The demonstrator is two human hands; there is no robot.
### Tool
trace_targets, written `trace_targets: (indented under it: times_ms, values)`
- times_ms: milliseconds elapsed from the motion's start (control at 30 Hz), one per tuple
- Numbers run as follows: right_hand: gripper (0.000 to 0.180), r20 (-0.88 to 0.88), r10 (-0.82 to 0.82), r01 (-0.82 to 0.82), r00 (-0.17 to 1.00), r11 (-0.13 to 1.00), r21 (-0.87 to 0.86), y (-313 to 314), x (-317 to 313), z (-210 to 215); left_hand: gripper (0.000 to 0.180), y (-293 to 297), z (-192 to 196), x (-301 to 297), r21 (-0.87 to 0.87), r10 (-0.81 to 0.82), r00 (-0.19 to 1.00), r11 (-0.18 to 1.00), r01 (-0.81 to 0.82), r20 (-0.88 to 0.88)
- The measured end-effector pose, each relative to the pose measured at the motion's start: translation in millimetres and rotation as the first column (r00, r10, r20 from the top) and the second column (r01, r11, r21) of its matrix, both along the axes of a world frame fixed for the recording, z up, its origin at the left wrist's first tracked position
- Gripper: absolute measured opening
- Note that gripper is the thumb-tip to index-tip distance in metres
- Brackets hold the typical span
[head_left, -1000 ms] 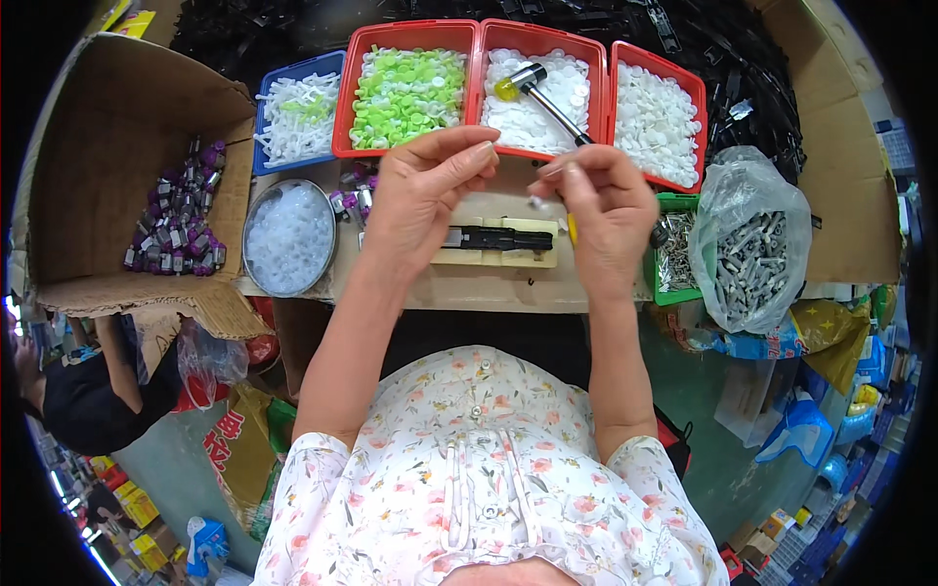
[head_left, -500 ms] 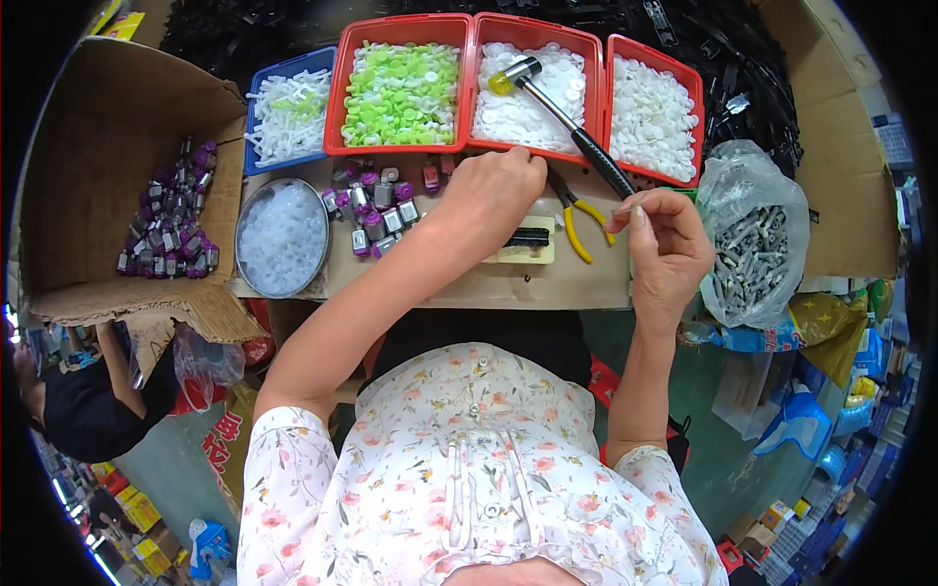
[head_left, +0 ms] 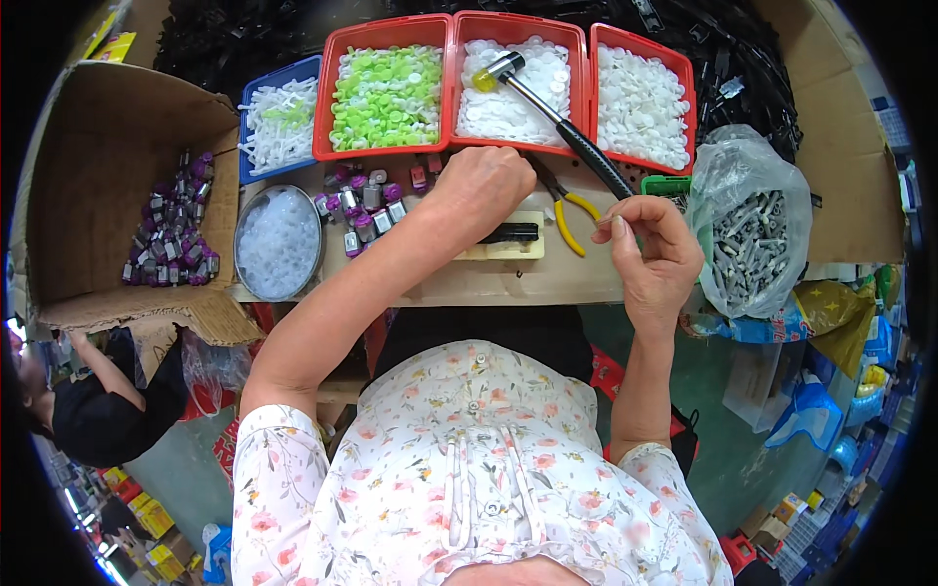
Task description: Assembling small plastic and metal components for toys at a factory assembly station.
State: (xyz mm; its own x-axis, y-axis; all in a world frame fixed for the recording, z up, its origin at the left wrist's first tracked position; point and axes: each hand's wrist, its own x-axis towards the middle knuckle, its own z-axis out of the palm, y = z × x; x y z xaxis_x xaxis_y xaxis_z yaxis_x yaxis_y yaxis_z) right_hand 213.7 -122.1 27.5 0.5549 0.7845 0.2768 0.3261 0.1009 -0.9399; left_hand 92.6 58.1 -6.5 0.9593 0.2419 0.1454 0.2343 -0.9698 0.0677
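Observation:
My left hand (head_left: 484, 186) is closed above the table, in front of the red bins. Its fingers are curled away from view, so anything in them is hidden. Just below it lies a cream block (head_left: 498, 250) with a black part (head_left: 511, 232) in it. My right hand (head_left: 659, 256) pinches thumb against fingers beside the yellow-handled pliers (head_left: 568, 230); something thin and small seems to be at the fingertips, too tiny to name. A hammer (head_left: 590, 150) with a black grip leans across the bins, its grip end near my right fingers. Purple-and-silver cased parts (head_left: 363, 224) lie left of my left wrist.
Red bins hold green-and-white pieces (head_left: 386, 98) and white discs (head_left: 513, 109). A blue bin (head_left: 246, 161) holds white sticks. Left are a round dish (head_left: 279, 243) and a cardboard box (head_left: 88, 176); right, a clear bag (head_left: 747, 215) of metal parts. Another person (head_left: 117, 396) sits lower left.
The whole view has shifted slightly. My right fingertips are a little lower and closer to the pliers. My left hand keeps its place over the block.

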Motion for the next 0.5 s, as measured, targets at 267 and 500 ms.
trace_targets:
  times_ms: [267,500]
  values:
    - [0.006,-0.151,0.041,-0.038,0.988,0.999,0.022,13,-24,2,0.009,7,23,-23,-0.393,0.109,0.923,0.918,0.049,0.369]
    - [0.010,-0.001,0.027,-0.026,1.000,0.988,0.153,40,-41,-5,0.022,-16,38,-56,-0.995,0.538,0.838,0.062,0.072,0.094]
